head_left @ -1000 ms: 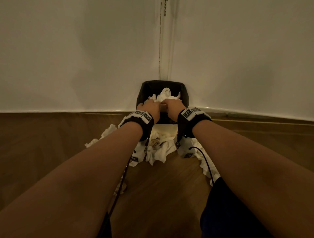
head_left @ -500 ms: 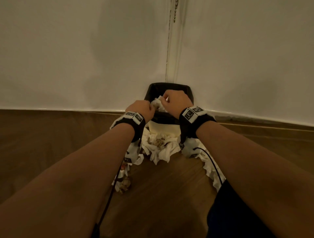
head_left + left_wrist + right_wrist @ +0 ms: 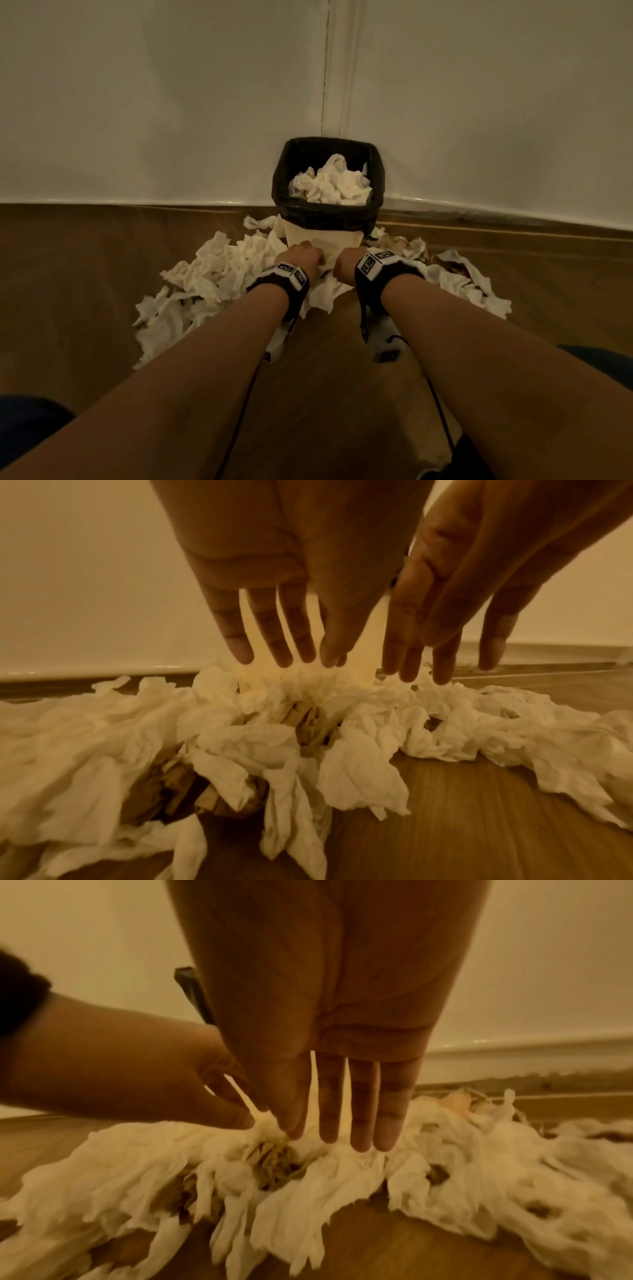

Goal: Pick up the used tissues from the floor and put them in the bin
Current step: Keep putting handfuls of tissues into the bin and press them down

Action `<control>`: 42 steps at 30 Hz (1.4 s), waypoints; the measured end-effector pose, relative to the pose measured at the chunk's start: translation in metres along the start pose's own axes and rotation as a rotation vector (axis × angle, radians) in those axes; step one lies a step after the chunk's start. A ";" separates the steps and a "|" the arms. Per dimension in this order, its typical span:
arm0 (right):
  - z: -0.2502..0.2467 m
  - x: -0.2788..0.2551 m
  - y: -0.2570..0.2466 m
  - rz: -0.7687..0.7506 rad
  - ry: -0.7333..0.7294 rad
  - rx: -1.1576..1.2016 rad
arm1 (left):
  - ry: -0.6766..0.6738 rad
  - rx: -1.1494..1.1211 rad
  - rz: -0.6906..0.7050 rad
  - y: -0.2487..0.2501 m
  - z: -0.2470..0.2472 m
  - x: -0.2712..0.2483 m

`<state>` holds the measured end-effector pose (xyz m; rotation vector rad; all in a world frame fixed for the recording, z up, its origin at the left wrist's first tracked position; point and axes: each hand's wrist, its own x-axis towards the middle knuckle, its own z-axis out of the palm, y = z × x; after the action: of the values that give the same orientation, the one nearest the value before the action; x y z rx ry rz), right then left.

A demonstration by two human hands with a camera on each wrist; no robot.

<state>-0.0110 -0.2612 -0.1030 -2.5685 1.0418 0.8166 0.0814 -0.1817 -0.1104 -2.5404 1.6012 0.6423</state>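
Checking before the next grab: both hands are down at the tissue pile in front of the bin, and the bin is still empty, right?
Not quite. The head view shows the bin already holds crumpled tissues. Both hands, left hand and right hand, are at the tissue pile.

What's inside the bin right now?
Crumpled white tissues fill the bin, heaped about level with its black-lined rim. Whatever lies beneath that top layer is covered, so the bottom can't be seen.

crumpled white tissues point(image 3: 212, 277) ring the floor around the half-filled black-lined bin point(image 3: 327, 219).
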 end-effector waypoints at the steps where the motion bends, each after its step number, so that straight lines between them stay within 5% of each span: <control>1: 0.008 0.005 0.000 -0.017 -0.003 0.019 | -0.013 0.010 -0.012 0.000 0.004 0.003; 8: 0.058 0.027 0.001 -0.042 -0.104 0.205 | 0.016 0.007 -0.075 -0.008 0.044 0.005; 17: 0.080 0.035 -0.013 -0.049 -0.153 0.155 | -0.146 0.062 0.004 -0.009 0.066 0.015; 20: 0.091 0.034 -0.013 -0.039 -0.171 0.283 | -0.095 0.042 0.006 -0.013 0.072 0.013; 25: 0.102 0.027 -0.014 -0.097 -0.008 0.321 | -0.051 -0.031 0.041 -0.021 0.081 0.016; 31: 0.090 0.028 -0.022 -0.024 -0.041 0.226 | -0.070 0.151 0.035 -0.012 0.087 0.019; 37: 0.086 0.023 -0.018 0.098 0.239 0.492 | 0.007 0.092 0.007 -0.011 0.088 0.020; 42: 0.080 0.014 -0.012 0.248 0.289 0.720 | -0.035 0.095 -0.092 -0.013 0.089 0.017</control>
<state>-0.0265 -0.2263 -0.1752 -1.9837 1.4329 0.0611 0.0717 -0.1652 -0.2003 -2.5029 1.4580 0.5830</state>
